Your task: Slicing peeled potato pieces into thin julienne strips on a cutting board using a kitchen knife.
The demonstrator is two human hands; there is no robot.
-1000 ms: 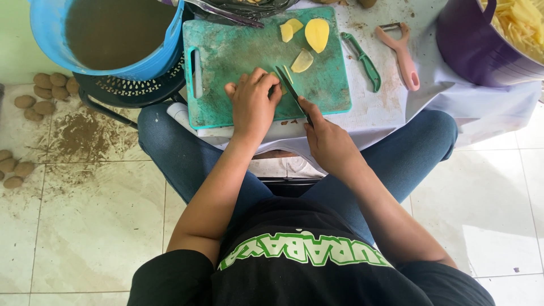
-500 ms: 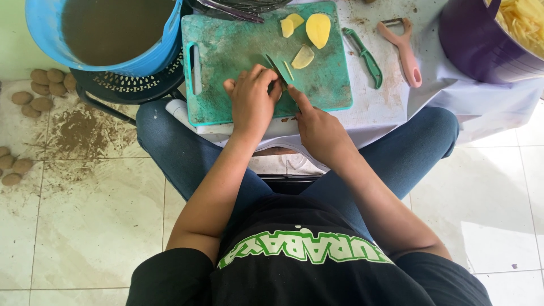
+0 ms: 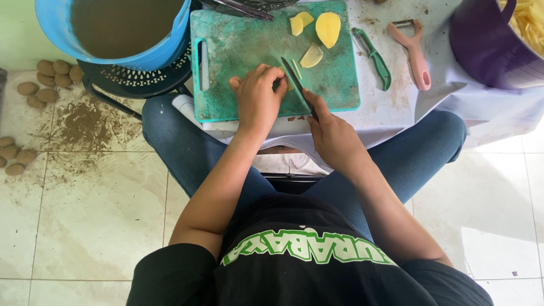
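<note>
A worn green cutting board (image 3: 238, 45) lies on a white-covered low table. My left hand (image 3: 258, 99) presses down on a piece of peeled potato, mostly hidden under the fingers. My right hand (image 3: 331, 133) grips the handle of a dark knife (image 3: 292, 71) whose blade rests on the board right beside the left fingers. A thin yellow strip (image 3: 297, 69) lies next to the blade. Farther up the board sit a potato half (image 3: 328, 28), a slice (image 3: 311, 56) and two small chunks (image 3: 299, 24).
A blue bucket of brown water (image 3: 113, 28) stands on a black perforated basket at the upper left. A green peeler (image 3: 374, 56) and a pink peeler (image 3: 416, 56) lie right of the board. A purple tub with cut potato (image 3: 498, 39) is far right. Unpeeled potatoes (image 3: 48, 79) and dirt lie on the tiled floor.
The knife blade has swung from lying flat across the board to pressing down beside the left fingers. The view has shifted slightly; the left hand stays on the potato piece.
</note>
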